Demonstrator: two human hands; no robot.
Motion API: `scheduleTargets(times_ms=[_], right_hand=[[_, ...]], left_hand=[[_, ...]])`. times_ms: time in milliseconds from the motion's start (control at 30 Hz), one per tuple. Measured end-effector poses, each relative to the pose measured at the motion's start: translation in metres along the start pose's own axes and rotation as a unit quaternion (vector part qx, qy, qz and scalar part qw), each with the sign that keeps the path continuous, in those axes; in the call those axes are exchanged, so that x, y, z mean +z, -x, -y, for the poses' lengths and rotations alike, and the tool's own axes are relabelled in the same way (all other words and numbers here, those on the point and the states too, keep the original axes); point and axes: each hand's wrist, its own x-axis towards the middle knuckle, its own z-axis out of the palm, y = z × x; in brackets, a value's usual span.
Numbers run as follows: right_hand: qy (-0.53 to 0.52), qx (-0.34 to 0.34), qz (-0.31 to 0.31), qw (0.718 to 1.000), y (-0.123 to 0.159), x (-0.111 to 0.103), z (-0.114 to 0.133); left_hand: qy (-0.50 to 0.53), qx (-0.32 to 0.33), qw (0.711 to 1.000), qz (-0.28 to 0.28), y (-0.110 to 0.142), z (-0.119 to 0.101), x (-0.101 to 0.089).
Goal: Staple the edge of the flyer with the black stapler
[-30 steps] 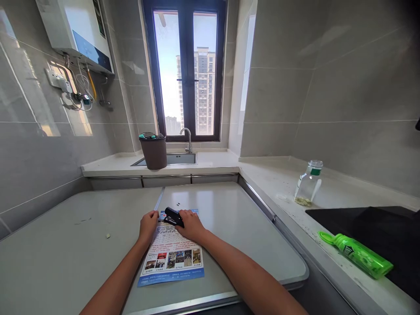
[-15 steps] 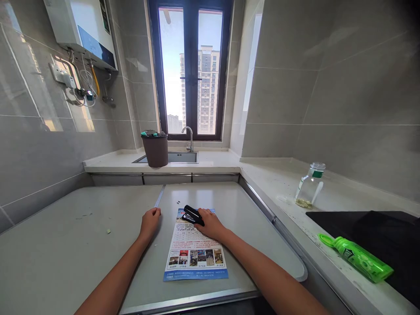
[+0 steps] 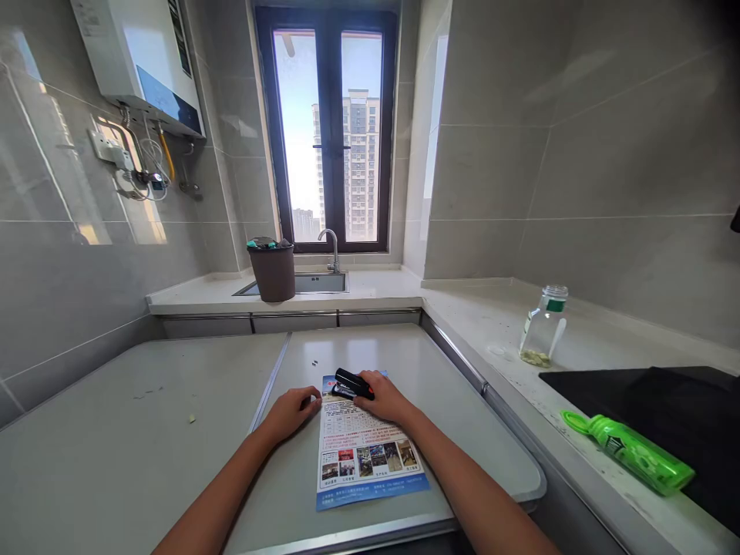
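Observation:
A printed leaflet [image 3: 370, 439] with a blue lower band and a row of small photos lies on the grey-white tabletop [image 3: 173, 470]. My right hand [image 3: 386, 397] is wrapped round the back of a black stapler [image 3: 352, 383], whose front lies over the leaflet's top part. My left hand [image 3: 293, 412] is at the leaflet's upper left edge, its thumb and curled fingers closed together there. The exact grip of those fingertips on the edge is partly hidden. Tiny dark staple pieces [image 3: 314, 363] lie just beyond the leaflet.
A green bottle [image 3: 644, 455] lies on the right counter by a black surface [image 3: 641, 393]. A glass jar [image 3: 543, 327] stands behind it. At the back, a brown bin [image 3: 273, 274] stands beside the sink [image 3: 317, 284]. A green scrap [image 3: 192, 418] lies on the left of the tabletop.
My left hand has moved right, from the tabletop to the leaflet's edge. The leaflet has shifted right and turned slightly. My right hand and the stapler have moved a little right. The view has tilted slightly.

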Motion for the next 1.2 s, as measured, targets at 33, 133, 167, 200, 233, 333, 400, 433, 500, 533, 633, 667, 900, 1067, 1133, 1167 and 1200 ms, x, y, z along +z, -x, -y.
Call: scheduleTargets(times_ms=[33, 133, 167, 200, 233, 333, 400, 433, 500, 533, 633, 667, 900, 1067, 1133, 1167, 1200], right_hand=[[-0.009, 0.000, -0.006, 1.000, -0.001, 0.001, 0.000], [-0.040, 0.012, -0.022, 0.999, -0.004, 0.005, -0.001], [-0.048, 0.016, -0.028, 0.998, -0.005, 0.006, -0.002], [-0.057, 0.018, -0.034, 0.998, -0.006, 0.006, -0.003], [-0.067, 0.018, -0.036, 0.997, -0.007, 0.007, -0.004], [-0.093, 0.012, -0.028, 0.995, -0.007, 0.008, -0.008], [-0.100, 0.014, -0.019, 0.995, -0.007, 0.009, -0.009], [-0.101, 0.015, -0.016, 0.995, -0.007, 0.010, -0.009], [-0.106, 0.013, -0.010, 0.994, -0.007, 0.010, -0.008], [-0.111, 0.009, -0.007, 0.994, -0.007, 0.009, -0.008], [-0.125, -0.006, -0.002, 0.992, -0.006, 0.008, -0.005], [-0.128, -0.010, -0.002, 0.992, -0.006, 0.007, -0.005], [-0.162, -0.007, 0.014, 0.987, -0.005, 0.003, 0.002], [-0.144, -0.024, -0.014, 0.989, -0.008, -0.003, 0.001], [-0.132, -0.027, -0.061, 0.989, -0.011, -0.008, -0.004], [-0.123, -0.026, -0.083, 0.989, -0.012, -0.011, -0.007], [-0.114, -0.025, -0.100, 0.988, -0.013, -0.015, -0.011]], left_hand=[[-0.022, -0.001, 1.000, 0.009, 0.000, -0.002, 0.001], [-0.067, 0.002, 0.997, 0.026, 0.000, -0.004, 0.003], [-0.075, 0.002, 0.997, 0.027, 0.000, -0.005, 0.003], [-0.081, 0.001, 0.996, 0.028, -0.001, -0.005, 0.003], [-0.084, -0.001, 0.996, 0.028, -0.001, -0.005, 0.004], [-0.090, -0.004, 0.996, 0.025, -0.002, -0.005, 0.004], [-0.090, -0.004, 0.996, 0.021, -0.002, -0.005, 0.004], [-0.089, -0.003, 0.996, 0.020, -0.002, -0.005, 0.004], [-0.084, 0.000, 0.996, 0.019, -0.002, -0.005, 0.005], [-0.082, 0.002, 0.997, 0.017, -0.002, -0.004, 0.005], [-0.071, 0.005, 0.997, 0.011, -0.003, -0.003, 0.007], [-0.066, 0.004, 0.998, 0.009, -0.003, -0.003, 0.007], [-0.039, 0.006, 0.999, 0.023, -0.005, -0.009, 0.007], [-0.027, -0.021, 0.999, 0.018, -0.007, -0.014, 0.010], [-0.024, -0.026, 0.999, 0.018, -0.007, -0.013, 0.011], [-0.023, -0.026, 0.999, 0.019, -0.008, -0.013, 0.012], [-0.022, -0.026, 0.999, 0.019, -0.008, -0.012, 0.012]])
